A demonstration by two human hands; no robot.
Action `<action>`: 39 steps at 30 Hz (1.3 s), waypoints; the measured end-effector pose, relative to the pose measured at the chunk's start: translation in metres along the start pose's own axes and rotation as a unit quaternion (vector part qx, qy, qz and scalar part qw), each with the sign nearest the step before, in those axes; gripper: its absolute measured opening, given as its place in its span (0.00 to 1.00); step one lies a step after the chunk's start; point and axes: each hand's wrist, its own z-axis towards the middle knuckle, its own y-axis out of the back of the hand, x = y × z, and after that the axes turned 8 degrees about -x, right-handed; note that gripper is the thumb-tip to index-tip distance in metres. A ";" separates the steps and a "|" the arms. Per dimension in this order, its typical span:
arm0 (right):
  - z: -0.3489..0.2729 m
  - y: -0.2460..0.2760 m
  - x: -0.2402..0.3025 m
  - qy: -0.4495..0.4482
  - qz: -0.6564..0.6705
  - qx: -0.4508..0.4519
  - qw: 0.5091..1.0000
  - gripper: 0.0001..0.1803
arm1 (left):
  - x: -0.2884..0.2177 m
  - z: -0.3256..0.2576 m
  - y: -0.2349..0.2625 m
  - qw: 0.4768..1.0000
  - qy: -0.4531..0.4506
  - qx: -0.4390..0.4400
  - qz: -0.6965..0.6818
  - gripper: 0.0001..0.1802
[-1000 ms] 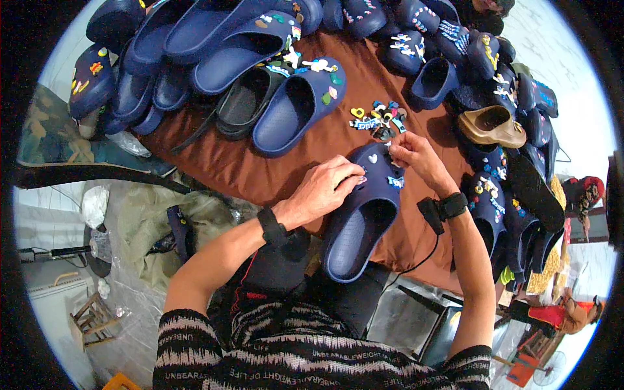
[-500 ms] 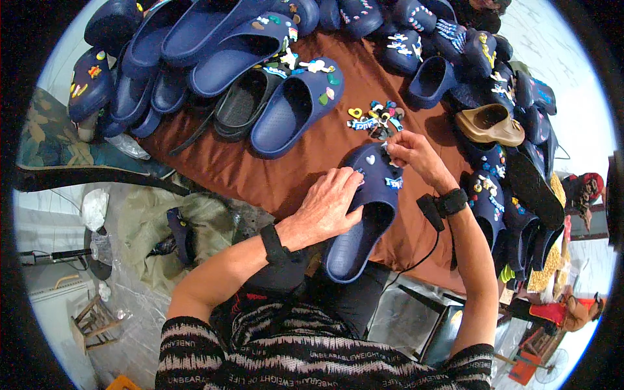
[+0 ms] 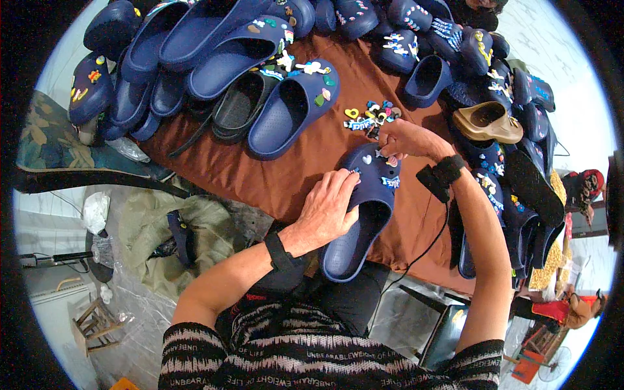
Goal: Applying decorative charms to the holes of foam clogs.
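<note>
A navy blue clog (image 3: 364, 244) lies in front of me, toe pointing away, at the near edge of the brown cloth. My left hand (image 3: 325, 211) grips its left side, thumb by the opening and fingertips on the upper. A white heart charm (image 3: 367, 159), a pinkish charm (image 3: 392, 161) and a blue-and-white charm (image 3: 391, 182) sit on the upper. My right hand (image 3: 409, 140) is over the right of the toe, fingers curled in; whatever they hold is hidden. Just beyond lies a small pile of loose colourful charms (image 3: 367, 119).
Decorated navy clogs (image 3: 296, 110) crowd the far left of the brown cloth (image 3: 260, 182), among them a black clog (image 3: 237, 107). More clogs and a tan clog (image 3: 487, 122) line the right side. A black cable (image 3: 429, 250) hangs from my right wrist.
My right hand has turned and shifted slightly up and left over the toe. The pinkish charm now shows under its fingers. My left hand keeps its grip on the clog.
</note>
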 end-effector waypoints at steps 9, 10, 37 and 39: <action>0.023 0.008 0.009 -0.051 -0.168 0.046 0.983 0.16 | 0.003 -0.003 -0.005 1.000 0.005 -0.007 -0.004 0.33; 0.020 0.006 0.009 -0.055 -0.162 0.025 0.985 0.16 | 0.003 -0.003 -0.005 1.000 0.004 -0.007 -0.005 0.33; -0.002 -0.013 0.001 -0.143 0.018 0.004 0.990 0.13 | 0.005 -0.007 -0.002 1.000 -0.008 -0.022 -0.001 0.34; 0.016 -0.014 -0.086 -0.120 0.089 0.005 0.989 0.15 | -0.001 -0.001 -0.010 1.000 -0.019 -0.019 -0.017 0.34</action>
